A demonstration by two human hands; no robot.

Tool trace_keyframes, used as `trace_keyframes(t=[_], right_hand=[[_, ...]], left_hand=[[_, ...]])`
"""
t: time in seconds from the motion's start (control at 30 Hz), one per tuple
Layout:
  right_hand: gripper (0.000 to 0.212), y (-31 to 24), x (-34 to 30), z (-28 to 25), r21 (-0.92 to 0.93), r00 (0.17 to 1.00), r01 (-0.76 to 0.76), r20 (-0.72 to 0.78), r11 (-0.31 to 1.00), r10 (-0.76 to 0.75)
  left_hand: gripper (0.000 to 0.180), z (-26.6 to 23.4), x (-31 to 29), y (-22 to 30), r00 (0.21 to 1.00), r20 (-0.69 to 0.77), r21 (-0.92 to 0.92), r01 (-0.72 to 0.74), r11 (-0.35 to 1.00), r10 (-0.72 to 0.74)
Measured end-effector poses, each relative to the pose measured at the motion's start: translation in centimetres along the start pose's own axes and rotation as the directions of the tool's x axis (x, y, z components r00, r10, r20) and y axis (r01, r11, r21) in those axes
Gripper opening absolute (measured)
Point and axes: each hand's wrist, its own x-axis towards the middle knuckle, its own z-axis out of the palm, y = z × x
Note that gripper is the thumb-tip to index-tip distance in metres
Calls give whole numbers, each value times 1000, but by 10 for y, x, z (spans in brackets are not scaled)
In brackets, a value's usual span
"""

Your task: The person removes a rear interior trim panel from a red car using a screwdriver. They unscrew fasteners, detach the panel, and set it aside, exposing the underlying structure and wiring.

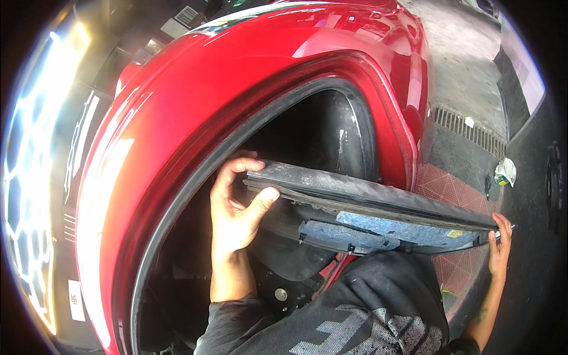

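A long black trim panel (367, 190) spans the view in front of me, its left end over the opening of a red car body (236, 71). Blue felt padding (408, 232) and several small clips show along its underside. My left hand (232, 204) is closed on the left end, thumb below the upper edge and fingers behind it. At the far right end my right hand (500, 239) pinches the panel between thumb and fingers. Behind the panel, a black rubber seal (204, 168) lines the car's opening; the dark interior is partly hidden.
Bright light tubes (35, 177) glow at the left. To the right lie red and grey floor tiles (452, 183), a drain grate (470, 127) and a white-and-green crumpled package (505, 171). A dark wall (532, 236) stands at the far right.
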Motion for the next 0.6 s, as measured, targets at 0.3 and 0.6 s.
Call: trace_keyframes(t=[0.3,0.6], right_hand=[[49,5,-7,5,-21,998,-22,-66,1000,20],[45,1,-5,12,54,992,24,-125,998,-17]], left_hand=[[48,6,-6,2,999,-33,34,-32,999,33],[55,0,-1,-4,986,18,210,-167,963,167]])
